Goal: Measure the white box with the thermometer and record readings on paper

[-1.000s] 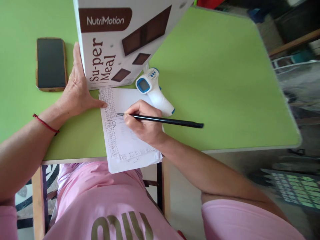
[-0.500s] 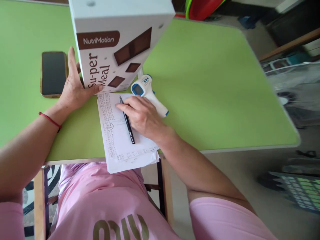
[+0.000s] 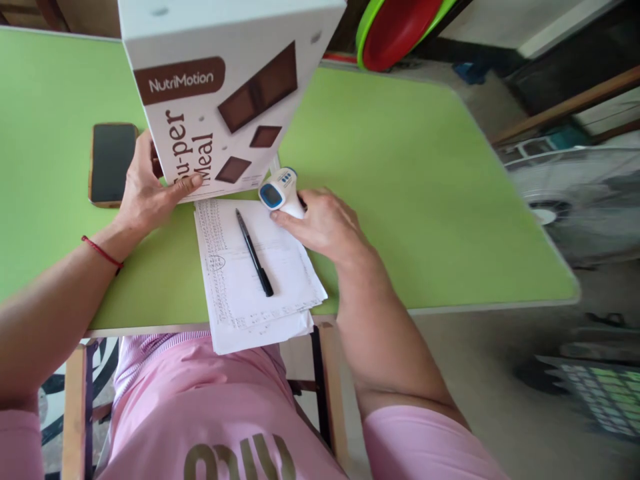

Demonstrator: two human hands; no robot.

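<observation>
My left hand point(image 3: 150, 187) grips the lower left edge of a tall white box point(image 3: 200, 127) with brown print, its thumb across the front. The box is tilted on the green table. My right hand point(image 3: 325, 220) is closed round the handle of a white and blue infrared thermometer point(image 3: 280, 191), thumb below its small screen; most of the handle is hidden by the fingers. In front of the box lie sheets of paper point(image 3: 250, 280) with handwriting, sticking out past the table's near edge. A black pen point(image 3: 254, 253) rests on them.
A phone point(image 3: 113, 163) in a brown case lies left of the box on the green table point(image 3: 425, 200). Beyond the table's right side stands a fan point(image 3: 575, 207). A red and green round object point(image 3: 395, 30) is behind the far edge.
My right hand has left the pen on the papers, moved right and taken hold of the thermometer. The box, still in my left hand, appears slightly further left in view.
</observation>
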